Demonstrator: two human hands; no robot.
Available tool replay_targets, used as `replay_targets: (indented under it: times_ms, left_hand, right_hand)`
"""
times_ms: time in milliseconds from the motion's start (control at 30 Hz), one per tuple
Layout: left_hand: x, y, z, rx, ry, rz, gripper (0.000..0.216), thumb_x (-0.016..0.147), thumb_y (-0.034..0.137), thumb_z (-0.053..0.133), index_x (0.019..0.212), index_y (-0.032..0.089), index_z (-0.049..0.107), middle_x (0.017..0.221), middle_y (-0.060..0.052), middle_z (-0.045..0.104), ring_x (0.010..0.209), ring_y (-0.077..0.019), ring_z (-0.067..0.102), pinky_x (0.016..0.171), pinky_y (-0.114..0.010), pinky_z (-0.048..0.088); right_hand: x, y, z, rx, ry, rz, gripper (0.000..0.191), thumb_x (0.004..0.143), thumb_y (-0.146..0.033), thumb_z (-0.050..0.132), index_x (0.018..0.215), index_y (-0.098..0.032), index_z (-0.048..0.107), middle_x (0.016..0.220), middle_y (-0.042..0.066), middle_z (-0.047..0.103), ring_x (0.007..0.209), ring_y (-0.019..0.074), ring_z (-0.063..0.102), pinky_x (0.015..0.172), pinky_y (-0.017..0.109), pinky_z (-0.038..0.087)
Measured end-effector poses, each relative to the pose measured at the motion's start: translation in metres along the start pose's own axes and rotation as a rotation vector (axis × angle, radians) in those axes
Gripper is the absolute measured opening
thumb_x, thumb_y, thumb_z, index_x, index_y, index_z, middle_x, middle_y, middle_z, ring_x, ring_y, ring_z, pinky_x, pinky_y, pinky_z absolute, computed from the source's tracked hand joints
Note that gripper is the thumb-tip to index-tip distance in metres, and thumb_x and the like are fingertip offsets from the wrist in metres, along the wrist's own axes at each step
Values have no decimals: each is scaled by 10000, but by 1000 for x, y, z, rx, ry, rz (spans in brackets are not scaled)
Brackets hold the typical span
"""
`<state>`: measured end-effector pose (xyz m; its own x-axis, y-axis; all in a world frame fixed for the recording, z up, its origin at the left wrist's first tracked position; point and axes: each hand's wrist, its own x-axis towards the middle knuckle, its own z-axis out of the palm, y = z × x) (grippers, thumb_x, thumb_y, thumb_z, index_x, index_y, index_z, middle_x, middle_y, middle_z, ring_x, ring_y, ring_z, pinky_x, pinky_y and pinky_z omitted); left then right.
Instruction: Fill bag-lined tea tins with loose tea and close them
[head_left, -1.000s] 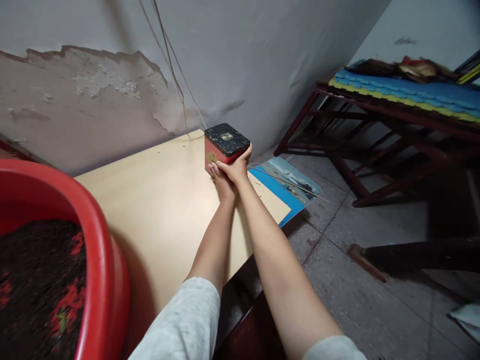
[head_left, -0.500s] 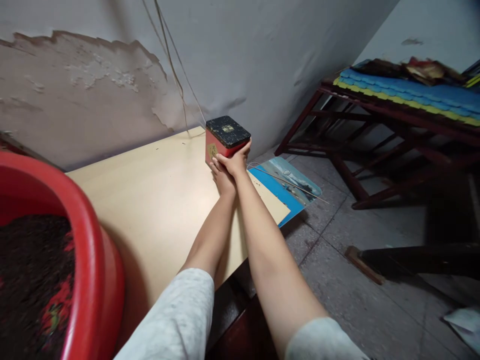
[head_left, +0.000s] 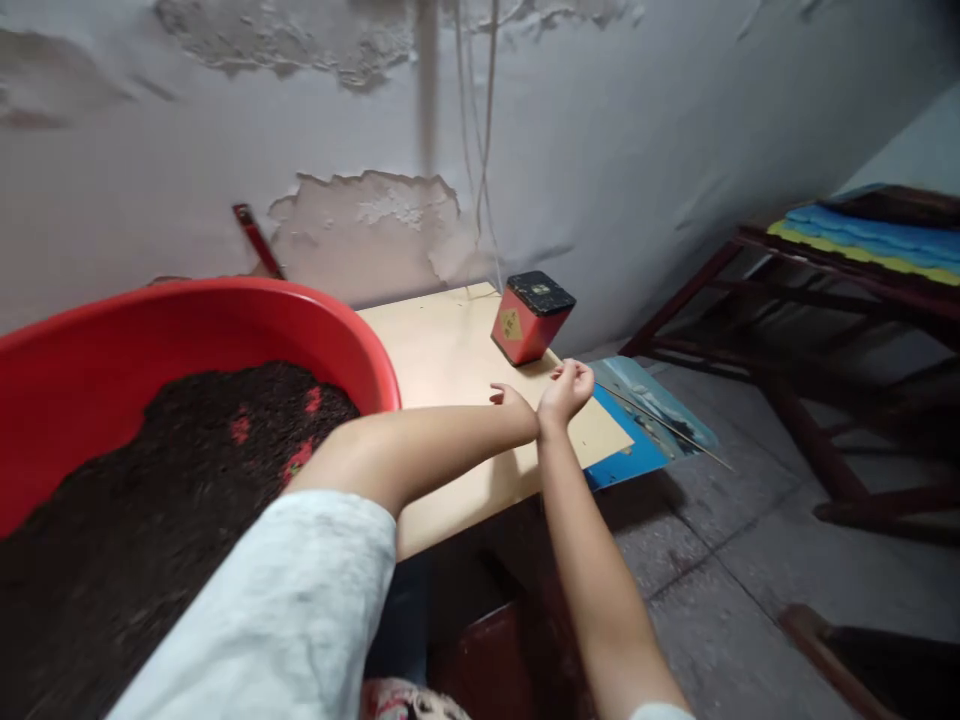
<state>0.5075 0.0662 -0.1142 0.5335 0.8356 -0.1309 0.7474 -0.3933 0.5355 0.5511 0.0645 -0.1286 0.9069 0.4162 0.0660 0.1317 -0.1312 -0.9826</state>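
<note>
A red square tin (head_left: 525, 328) with a black lid stands on the far right part of the beige tabletop (head_left: 442, 350), near the wall. My right hand (head_left: 568, 386) hovers a short way in front of the tin, fingers loosely curled, holding nothing. My left hand (head_left: 511, 399) lies just left of it and is partly hidden behind my right wrist; only its thumb side shows, and it holds nothing. Neither hand touches the tin. My left forearm reaches across in front of a large red basin (head_left: 225, 320).
The red basin holds dark loose material with red flecks (head_left: 187, 450). A blue picture sheet (head_left: 637, 455) and a thin rod (head_left: 675, 435) stick out past the table's right edge. A dark red wooden frame (head_left: 795, 270) with blue and yellow mats stands on the right. Cables (head_left: 480, 150) hang down the peeling wall.
Both hands have let go of the tin and drawn back toward me. The tin now stands alone on the table. The view has swung left, bringing the basin into the middle.
</note>
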Motion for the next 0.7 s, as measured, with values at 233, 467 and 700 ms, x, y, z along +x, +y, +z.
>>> replay_targets:
  times_ms: [233,467,700]
  left_hand:
    - [-132,-25,-94,338,-303,321,141,645,232,807,736,172,716,932,-109,726,1008,-319,639,959,-424,420]
    - [-257,-99,-175,520,-47,567,288,886,369,532,909,117,668,872,-86,711,821,-247,649,757,-396,471]
    - [-378,-194,-202,395,133,392,229,902,359,528,904,171,660,834,-19,718,774,-186,637,811,-347,430]
  right_hand:
    - [-97,-99,-6,282,-557,-305,97,762,-322,453,781,-231,427,738,16,502,700,138,536,736,282,469]
    - [-211,-136,28,232,-1269,-554,152,801,-341,497,803,-194,532,748,-2,565,690,120,528,716,279,452]
    - [-318,-141,61,-411,-1757,-1043,161,870,-286,502,927,-169,595,865,55,677,755,165,604,681,288,430]
